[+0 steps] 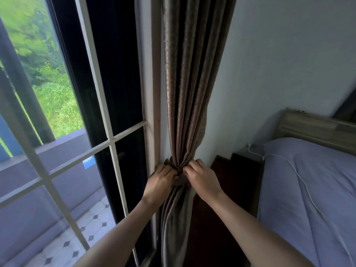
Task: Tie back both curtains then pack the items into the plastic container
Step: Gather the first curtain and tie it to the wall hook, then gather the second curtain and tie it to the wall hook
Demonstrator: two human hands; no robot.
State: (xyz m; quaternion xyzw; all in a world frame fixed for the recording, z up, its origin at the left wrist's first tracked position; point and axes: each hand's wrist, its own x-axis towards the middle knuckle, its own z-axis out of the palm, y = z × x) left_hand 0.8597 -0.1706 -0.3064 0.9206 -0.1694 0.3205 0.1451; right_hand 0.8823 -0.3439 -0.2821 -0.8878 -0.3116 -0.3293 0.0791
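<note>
A brown curtain [189, 78] hangs against the wall beside the window, gathered into a narrow bunch at waist height. A matching brown tieback [179, 179] wraps the bunch there. My left hand [160, 180] grips the tieback on its left side, fingers curled into the fabric. My right hand [202, 175] pinches the tieback from the right, fingertips meeting the left hand's at the knot. The second curtain, the plastic container and the items are out of view.
A white-barred window [100, 79] fills the left, with a balcony and greenery beyond it. A bed with a lilac cover [308, 189] stands at the right, a white cable [300, 180] across it. A dark wooden nightstand [227, 170] sits between curtain and bed.
</note>
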